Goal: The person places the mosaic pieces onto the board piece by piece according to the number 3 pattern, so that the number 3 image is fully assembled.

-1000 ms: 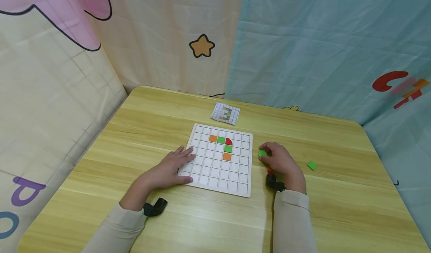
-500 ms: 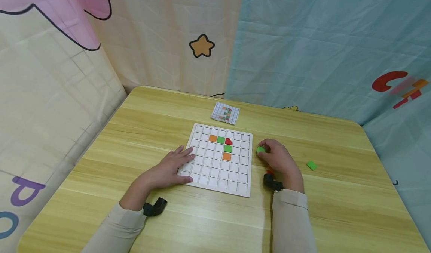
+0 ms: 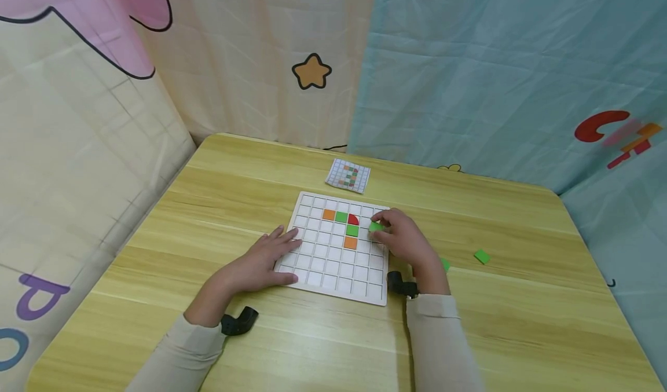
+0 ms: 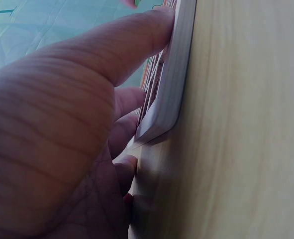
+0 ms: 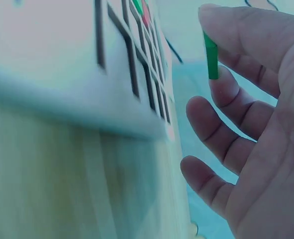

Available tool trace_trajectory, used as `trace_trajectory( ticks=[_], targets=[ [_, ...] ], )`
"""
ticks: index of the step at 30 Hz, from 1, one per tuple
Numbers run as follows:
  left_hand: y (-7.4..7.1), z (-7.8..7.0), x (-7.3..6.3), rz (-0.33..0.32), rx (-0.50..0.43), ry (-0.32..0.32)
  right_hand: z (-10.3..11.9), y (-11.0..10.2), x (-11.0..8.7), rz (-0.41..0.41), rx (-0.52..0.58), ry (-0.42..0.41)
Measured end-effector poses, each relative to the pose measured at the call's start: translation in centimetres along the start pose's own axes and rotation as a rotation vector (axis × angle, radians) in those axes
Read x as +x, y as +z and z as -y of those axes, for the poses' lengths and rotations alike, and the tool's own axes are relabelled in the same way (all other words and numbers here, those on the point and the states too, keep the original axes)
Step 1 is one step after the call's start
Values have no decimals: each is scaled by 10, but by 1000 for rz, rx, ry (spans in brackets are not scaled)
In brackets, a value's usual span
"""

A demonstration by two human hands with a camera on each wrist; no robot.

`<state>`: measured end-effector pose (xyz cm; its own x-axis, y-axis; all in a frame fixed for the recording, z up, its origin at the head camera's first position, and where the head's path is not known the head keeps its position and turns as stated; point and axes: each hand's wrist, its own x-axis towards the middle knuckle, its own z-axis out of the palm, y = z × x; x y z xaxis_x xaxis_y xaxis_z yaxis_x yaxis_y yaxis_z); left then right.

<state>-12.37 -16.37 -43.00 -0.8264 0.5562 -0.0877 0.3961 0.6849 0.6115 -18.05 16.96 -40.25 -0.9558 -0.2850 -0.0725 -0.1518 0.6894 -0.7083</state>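
Note:
A white grid board [image 3: 325,264] lies on the wooden table, with orange, green and red tiles set in some of its squares. My left hand [image 3: 255,264] rests on the board's left edge with its fingers spread; in the left wrist view the thumb [image 4: 137,37] presses on the rim. Over the board's right side, my right hand [image 3: 409,238] pinches a green square tile [image 3: 376,227] between thumb and fingers. The right wrist view shows that green tile [image 5: 212,59] edge-on, held apart from the board's surface.
A small printed card [image 3: 348,176] with a coloured grid pattern lies behind the board. To the right, a loose green tile [image 3: 482,257] lies on the table [image 3: 531,311], and another green piece [image 3: 445,264] is partly hidden by the right wrist. Curtains hang behind the table.
My right hand has picked up the green tile from the table and carried it left over the board. A green piece beside the right wrist has come into sight. The left hand has stayed put.

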Motion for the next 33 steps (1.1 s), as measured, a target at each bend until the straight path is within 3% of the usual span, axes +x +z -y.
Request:
trace_trajectory(
  ticks=[18,26,33],
  targets=[
    [0,1,1,-5,-3,14,26,31,12,55,-31,-194],
    [1,1,1,-4,1,1,30,36,14,80,-20,-162],
    [1,1,0,-5,4,-1,32,39,14,117,-59,-184]
  ],
)
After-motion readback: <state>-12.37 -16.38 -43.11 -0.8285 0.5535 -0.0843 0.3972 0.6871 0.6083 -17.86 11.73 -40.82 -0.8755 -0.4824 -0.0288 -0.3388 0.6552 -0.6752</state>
